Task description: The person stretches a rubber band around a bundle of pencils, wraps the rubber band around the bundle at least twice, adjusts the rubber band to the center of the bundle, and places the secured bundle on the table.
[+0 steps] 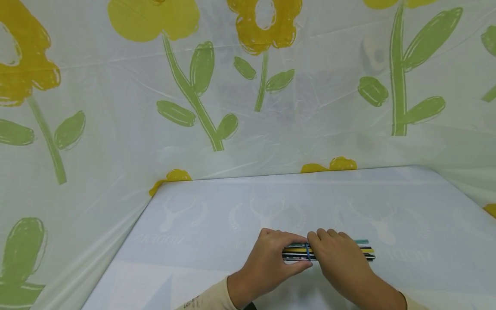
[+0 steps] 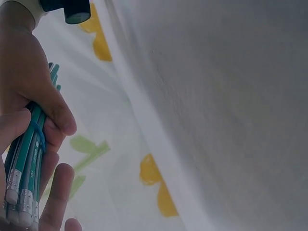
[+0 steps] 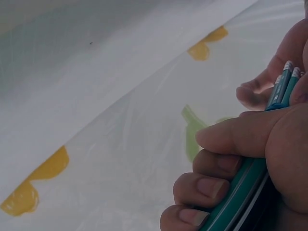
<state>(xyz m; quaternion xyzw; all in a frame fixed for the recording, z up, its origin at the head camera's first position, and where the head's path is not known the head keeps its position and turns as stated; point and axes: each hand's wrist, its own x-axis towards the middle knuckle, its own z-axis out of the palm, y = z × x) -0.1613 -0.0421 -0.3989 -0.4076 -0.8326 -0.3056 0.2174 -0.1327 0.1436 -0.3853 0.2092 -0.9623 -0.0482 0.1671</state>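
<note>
Above the table, both hands hold a bundle of pencils [image 1: 295, 254] that lies crosswise in the head view. Its barrels are teal, black, yellow and white. A thin blue band [image 1: 308, 251] circles it between the hands. The left hand [image 1: 267, 259] has its thumb and fingers round the left end. Silver ferrules and white erasers [image 2: 26, 207] show at that end in the left wrist view. The right hand [image 1: 341, 263] grips the bundle further right, close to the band. In the right wrist view its fingers curl round teal pencils [image 3: 240, 192].
The pale table cover [image 1: 217, 224] carries faint deer prints. Behind and beside it hangs a whitish sheet [image 1: 116, 112] with yellow flowers and green stems, meeting the table's back edge. A dark device [image 2: 77, 10] sits at the right wrist.
</note>
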